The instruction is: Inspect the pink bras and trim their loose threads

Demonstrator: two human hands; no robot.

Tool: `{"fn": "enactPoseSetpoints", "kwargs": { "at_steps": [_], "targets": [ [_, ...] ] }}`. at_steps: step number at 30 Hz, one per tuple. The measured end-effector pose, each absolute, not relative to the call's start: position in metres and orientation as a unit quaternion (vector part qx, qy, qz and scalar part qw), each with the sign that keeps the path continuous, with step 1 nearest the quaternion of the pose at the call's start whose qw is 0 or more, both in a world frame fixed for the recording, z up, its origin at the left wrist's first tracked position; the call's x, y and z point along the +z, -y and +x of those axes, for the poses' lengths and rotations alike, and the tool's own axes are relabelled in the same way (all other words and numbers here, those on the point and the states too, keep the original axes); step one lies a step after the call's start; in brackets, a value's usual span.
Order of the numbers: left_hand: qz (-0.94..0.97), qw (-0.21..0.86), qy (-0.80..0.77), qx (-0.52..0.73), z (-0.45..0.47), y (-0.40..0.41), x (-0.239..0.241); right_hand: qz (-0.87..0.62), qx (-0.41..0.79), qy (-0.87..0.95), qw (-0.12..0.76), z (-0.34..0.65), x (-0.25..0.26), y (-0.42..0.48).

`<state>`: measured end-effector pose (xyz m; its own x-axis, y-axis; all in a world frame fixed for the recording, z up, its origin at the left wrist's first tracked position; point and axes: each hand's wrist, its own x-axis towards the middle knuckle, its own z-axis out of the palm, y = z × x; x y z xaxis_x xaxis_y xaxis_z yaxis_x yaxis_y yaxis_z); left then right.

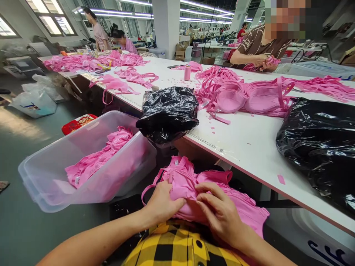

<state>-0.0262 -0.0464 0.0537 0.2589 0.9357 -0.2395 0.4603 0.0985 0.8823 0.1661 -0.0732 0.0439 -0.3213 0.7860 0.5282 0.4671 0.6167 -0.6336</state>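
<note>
A pink bra (181,181) lies over my lap, on top of more pink garments (249,212). On its left side, my left hand (162,201) is closed on the cup's fabric, with the thumb along the lower edge. My right hand (219,208) pinches the same bra near its middle, fingertips and thumb close together at the seam. One strap loops out to the left of my left hand. What lies under the fabric between my hands is hidden.
A clear plastic bin (88,147) with pink garments stands at left. On the white table (235,144) are two black plastic bags (170,111) (318,144), stacked pink bras (230,96) and a pink can (187,72). Across it, a person (260,48) handles pink fabric.
</note>
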Motion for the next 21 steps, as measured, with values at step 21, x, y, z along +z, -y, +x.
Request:
{"fn": "enactPoseSetpoints", "kwargs": {
  "at_steps": [21],
  "targets": [
    [0.658, 0.497, -0.535, 0.181, -0.026, 0.050, 0.054, -0.517, 0.421, 0.672, 0.322, 0.167, 0.052, 0.055]
  ]
}}
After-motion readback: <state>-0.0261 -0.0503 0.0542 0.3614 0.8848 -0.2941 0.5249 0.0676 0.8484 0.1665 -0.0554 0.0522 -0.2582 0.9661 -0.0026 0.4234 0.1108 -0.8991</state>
